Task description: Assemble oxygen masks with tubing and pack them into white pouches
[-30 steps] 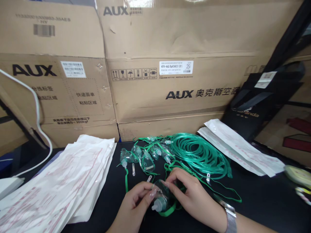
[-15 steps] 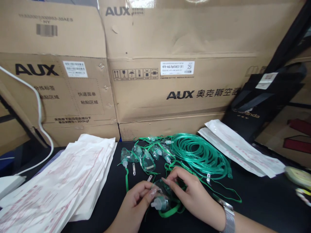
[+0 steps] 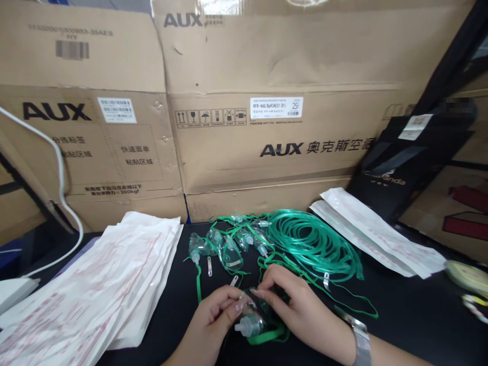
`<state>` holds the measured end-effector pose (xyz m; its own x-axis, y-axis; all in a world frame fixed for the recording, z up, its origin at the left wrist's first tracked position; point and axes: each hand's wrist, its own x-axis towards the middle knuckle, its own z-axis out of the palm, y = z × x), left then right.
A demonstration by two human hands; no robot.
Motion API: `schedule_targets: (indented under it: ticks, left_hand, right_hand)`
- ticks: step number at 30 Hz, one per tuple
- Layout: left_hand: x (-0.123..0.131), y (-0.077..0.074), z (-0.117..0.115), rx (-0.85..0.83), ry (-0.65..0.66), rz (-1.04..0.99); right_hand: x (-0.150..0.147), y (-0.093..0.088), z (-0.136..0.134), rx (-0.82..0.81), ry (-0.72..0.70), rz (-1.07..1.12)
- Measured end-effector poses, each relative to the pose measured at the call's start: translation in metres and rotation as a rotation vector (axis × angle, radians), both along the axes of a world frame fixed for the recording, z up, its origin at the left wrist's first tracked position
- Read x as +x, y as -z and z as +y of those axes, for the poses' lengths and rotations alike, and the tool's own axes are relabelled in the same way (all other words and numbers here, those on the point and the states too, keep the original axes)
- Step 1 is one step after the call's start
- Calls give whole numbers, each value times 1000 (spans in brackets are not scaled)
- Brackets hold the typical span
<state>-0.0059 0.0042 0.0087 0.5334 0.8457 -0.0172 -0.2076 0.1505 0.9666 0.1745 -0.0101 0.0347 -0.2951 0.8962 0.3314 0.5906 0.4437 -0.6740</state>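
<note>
Between both hands is a clear oxygen mask [image 3: 253, 311] with a whitish connector pointing toward me and a green strap [image 3: 269, 336] hanging below it. My left hand [image 3: 217, 315] is closed, pinching the mask's left edge between thumb and fingers. On the opposite side, my right hand [image 3: 287, 295] is closed on the upper right edge, its thumb and index finger near the top. Just beyond the fingers lies a small metal strip [image 3: 234, 280]. More clear masks [image 3: 229, 249] with green straps lie in a pile farther back.
Coiled green tubing [image 3: 314, 241] lies behind my right hand. White printed pouches [image 3: 99, 279] are stacked at left, with more pouches [image 3: 377, 234] at back right. Other metal strips [image 3: 209, 266] lie on the black table. Large cardboard boxes [image 3: 267, 173] stand along the back.
The right thumb has shifted slightly lower at the mask's top edge, and the mask's connector has tipped a little down and left. Both hands keep hold of the mask.
</note>
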Motion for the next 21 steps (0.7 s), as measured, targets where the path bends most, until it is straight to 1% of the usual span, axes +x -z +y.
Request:
schedule_targets:
  ticks: [3,5,8,10,14,16,18,21]
  left_hand:
    - [-1,-1,-1,-2,2,10]
    - [-2,0,-2,1,6,19]
    - [-2,5,-4,38,25,52]
    - [-2,8,-5,71,23,81]
    - [0,10,-6,111,-69,116]
    - [0,9,-7,116,-89,120]
    - [0,7,-7,119,-69,129]
    - [-1,6,-5,123,5,150]
  right_hand:
    - [1,-2,7,-86,26,137]
    - [3,-3,12,-157,19,194]
    - [6,-4,16,-314,-90,207]
    - [6,-4,17,-403,-142,257]
    - [4,-6,14,-501,-120,461]
    - [3,-9,13,-560,-113,534]
    - [2,-13,12,-602,-99,580]
    - [-1,-16,9,-651,-75,668]
